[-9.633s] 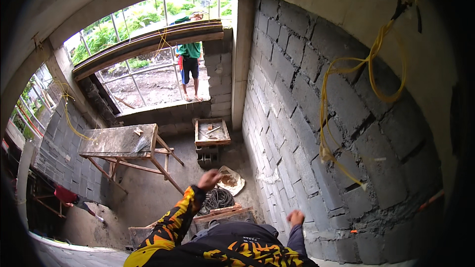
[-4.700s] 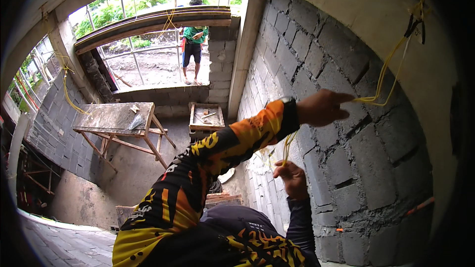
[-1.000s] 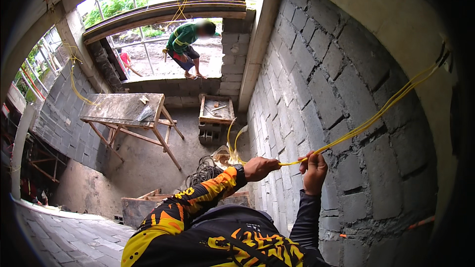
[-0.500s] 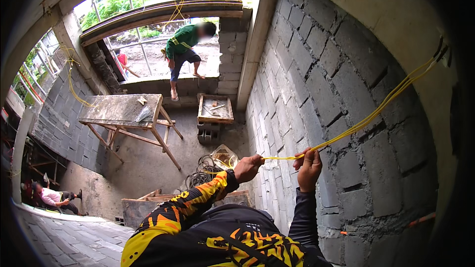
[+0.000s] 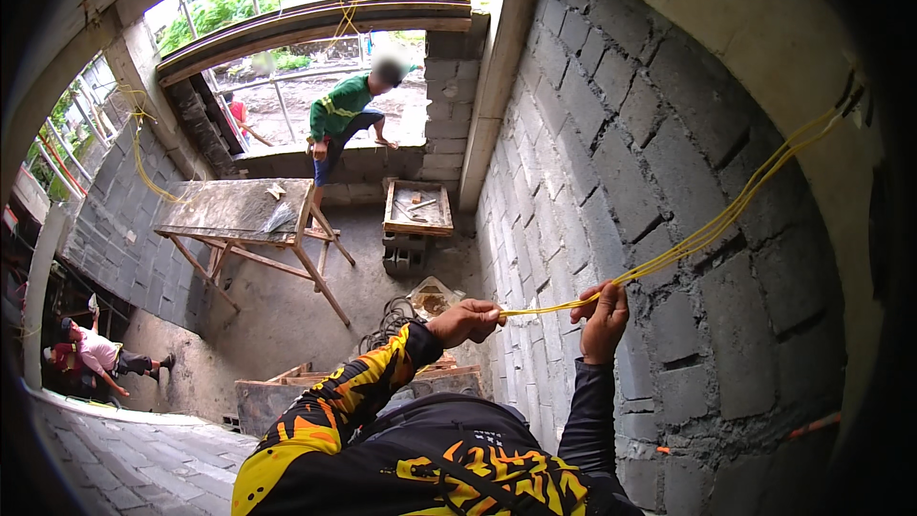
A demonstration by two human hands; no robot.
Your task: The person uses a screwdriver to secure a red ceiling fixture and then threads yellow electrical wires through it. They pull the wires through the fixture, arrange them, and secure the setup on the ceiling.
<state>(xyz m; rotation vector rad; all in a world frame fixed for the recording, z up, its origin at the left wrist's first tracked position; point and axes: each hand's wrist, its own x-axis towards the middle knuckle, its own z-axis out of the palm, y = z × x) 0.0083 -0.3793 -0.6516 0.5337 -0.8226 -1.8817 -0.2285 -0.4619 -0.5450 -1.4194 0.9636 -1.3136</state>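
A bundle of thin yellow electrical wires point(image 5: 707, 234) runs from a dark tube end point(image 5: 850, 100) in the upper right concrete down to my hands. My left hand point(image 5: 463, 322) is closed on the wires close to the block wall, pinching them between thumb and fingers. To its right, my right hand point(image 5: 603, 323) grips the same bundle with bent fingers, palm partly toward me. A short length of wire stretches between the two hands. Beyond the right hand, the strands spread slightly and sag a little.
A grey block wall point(image 5: 659, 162) rises close on my right. Ahead are a wooden trestle table point(image 5: 229, 205), a shallow wooden tray point(image 5: 417, 226) on blocks, and coiled dark hose point(image 5: 387, 325). One person point(image 5: 344, 110) is at the window opening; another point(image 5: 100, 352) is at lower left.
My left hand has shifted slightly left and the right hand slightly right; the wires sag more. At the window, the person has moved left, leg now behind the table. The lower-left person has changed posture.
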